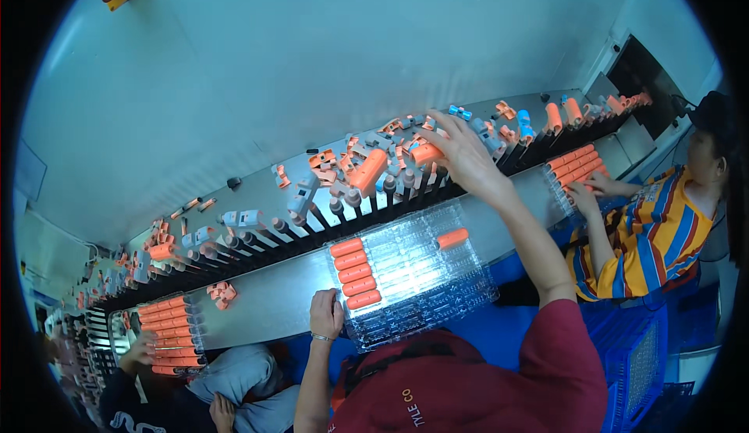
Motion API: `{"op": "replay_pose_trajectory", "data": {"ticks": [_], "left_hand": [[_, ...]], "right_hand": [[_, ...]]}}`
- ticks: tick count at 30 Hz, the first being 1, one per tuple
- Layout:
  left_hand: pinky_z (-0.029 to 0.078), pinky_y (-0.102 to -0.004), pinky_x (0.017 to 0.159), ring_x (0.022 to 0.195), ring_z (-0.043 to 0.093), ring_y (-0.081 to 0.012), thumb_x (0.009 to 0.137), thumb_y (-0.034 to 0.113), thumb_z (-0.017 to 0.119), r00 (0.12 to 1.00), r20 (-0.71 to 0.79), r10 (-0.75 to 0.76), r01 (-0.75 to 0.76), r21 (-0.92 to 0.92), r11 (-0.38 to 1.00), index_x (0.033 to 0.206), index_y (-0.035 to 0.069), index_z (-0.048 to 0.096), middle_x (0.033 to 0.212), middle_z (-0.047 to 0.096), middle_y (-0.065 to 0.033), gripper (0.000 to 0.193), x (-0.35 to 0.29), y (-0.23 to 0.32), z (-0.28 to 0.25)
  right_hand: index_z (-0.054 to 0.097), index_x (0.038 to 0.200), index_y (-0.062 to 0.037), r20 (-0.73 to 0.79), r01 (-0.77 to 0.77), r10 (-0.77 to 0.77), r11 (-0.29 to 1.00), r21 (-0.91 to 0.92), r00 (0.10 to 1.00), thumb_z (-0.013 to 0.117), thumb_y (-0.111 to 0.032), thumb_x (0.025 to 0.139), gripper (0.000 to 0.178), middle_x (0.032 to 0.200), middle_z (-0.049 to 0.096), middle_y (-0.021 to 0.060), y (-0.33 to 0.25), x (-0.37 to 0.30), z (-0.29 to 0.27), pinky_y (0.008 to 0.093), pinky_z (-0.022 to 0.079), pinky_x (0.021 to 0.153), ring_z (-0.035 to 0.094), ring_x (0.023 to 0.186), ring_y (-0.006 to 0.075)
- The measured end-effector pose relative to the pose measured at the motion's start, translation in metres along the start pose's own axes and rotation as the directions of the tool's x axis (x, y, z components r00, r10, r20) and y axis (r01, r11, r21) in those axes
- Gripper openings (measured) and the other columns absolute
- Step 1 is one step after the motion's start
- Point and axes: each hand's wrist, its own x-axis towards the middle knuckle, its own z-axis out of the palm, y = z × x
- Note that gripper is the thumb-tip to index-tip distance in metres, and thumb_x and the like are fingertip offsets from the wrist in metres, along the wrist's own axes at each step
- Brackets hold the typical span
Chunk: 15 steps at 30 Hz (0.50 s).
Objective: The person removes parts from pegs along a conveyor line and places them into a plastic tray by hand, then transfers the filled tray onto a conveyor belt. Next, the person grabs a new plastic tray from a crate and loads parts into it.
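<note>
My right hand reaches over the row of dark upright pegs, its fingers around an orange plastic shell. A larger orange half-round shell sits on a peg just left of it. By the left edge of a clear plastic tray, my left hand is curled closed; whether anything is in its fingers is hidden. Several orange shells lie in a column along the tray's left side. One more orange shell rests near its right side.
Behind the pegs lie heaps of small orange and grey parts. Co-workers sit on both sides, near trays of orange shells. A small orange pile lies on the bench to the left. A blue crate stands at lower right.
</note>
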Motion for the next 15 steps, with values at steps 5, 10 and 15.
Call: {"op": "replay_pose_trajectory", "data": {"ticks": [5,10,15], "left_hand": [[0.047,-0.0468,0.080,0.087,0.056,-0.0384,0.084,0.011,0.056,1.000,-0.024,0.006,-0.005,0.016,1.000,0.107,-0.004,0.060,0.093,0.059,-0.0204,0.027,0.009,0.027,0.026],[0.047,-0.0469,0.080,0.087,0.056,-0.0382,0.084,0.010,0.056,0.999,-0.015,0.036,-0.036,0.020,0.999,0.106,-0.003,0.060,0.093,0.059,-0.0203,0.027,0.023,0.057,0.044],[0.047,-0.0465,0.080,0.087,0.056,-0.0379,0.084,0.010,0.057,0.999,-0.029,0.039,-0.038,0.024,0.999,0.106,-0.004,0.060,0.093,0.059,-0.0202,0.026,0.034,0.090,0.077]], "right_hand": [[0.055,0.128,-0.0032,-0.183,-0.309,0.355,0.921,0.236,0.917,0.062,-0.015,0.096,0.035,0.090,0.069,0.0178,-0.025,-0.032,-0.027,0.0480,0.055,0.069,0.069,0.085,0.0395],[0.046,0.137,0.0039,-0.130,-0.227,0.261,0.946,0.232,0.957,0.065,-0.038,0.095,0.062,0.105,0.066,0.0265,-0.005,-0.030,0.002,0.0489,0.055,0.074,0.068,0.090,0.0424],[0.038,0.143,0.0048,0.174,-0.195,0.149,0.938,0.287,0.974,0.064,-0.043,0.096,0.072,0.119,0.058,0.0273,-0.005,-0.003,-0.020,0.0497,0.053,0.084,0.065,0.102,0.0435]]}}
